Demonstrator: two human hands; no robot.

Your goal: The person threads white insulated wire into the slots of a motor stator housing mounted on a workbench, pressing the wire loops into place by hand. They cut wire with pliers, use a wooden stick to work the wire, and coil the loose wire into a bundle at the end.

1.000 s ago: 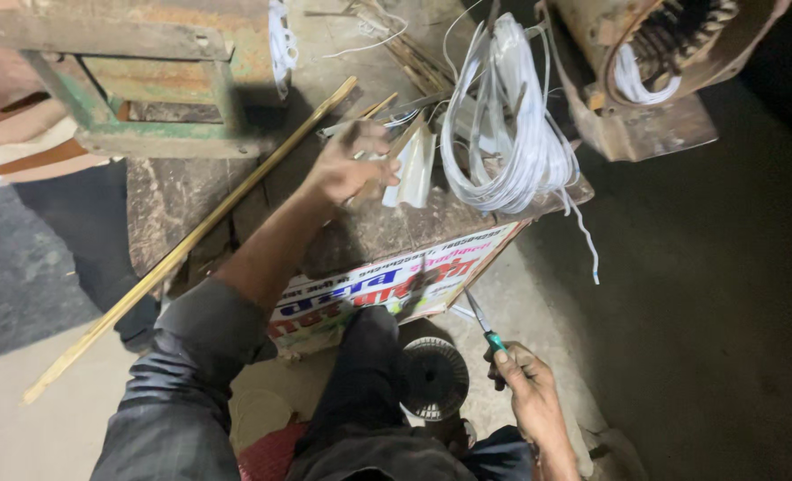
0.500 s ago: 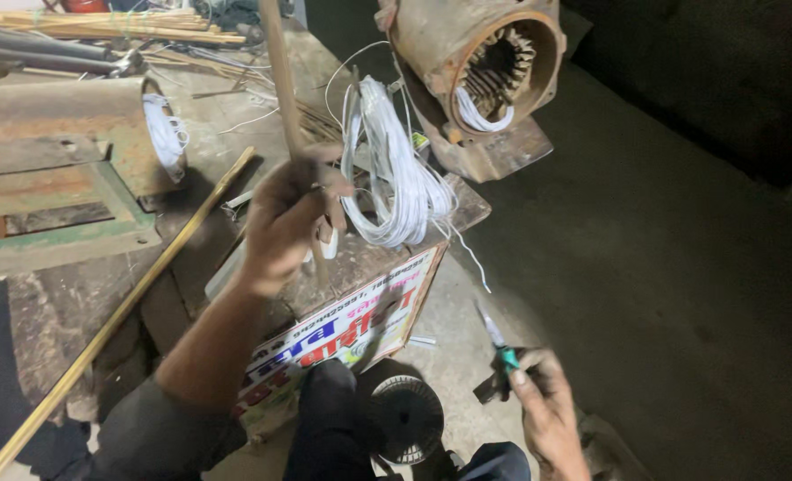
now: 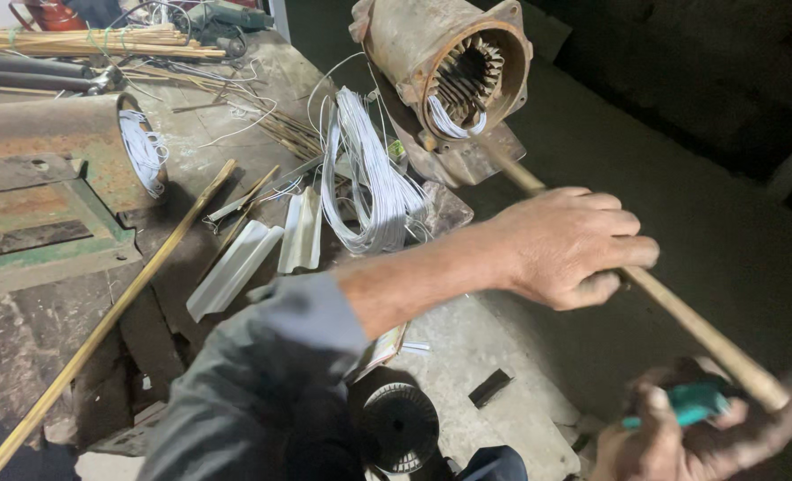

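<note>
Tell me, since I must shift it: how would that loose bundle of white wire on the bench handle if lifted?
The white wire bundle would probably flop and sag, as its long loops already splay across the bench. Stray strands may snag the rusty motor housing beside it.

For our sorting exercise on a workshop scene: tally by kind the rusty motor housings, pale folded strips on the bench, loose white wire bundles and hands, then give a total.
Rusty metal motor housings: 2, one open-ended at the top, one on the left
Pale folded strips: 2
Loose white wire bundle: 1
Hands: 2, left hand gripping a long tan stick, right hand
Total: 7
</note>
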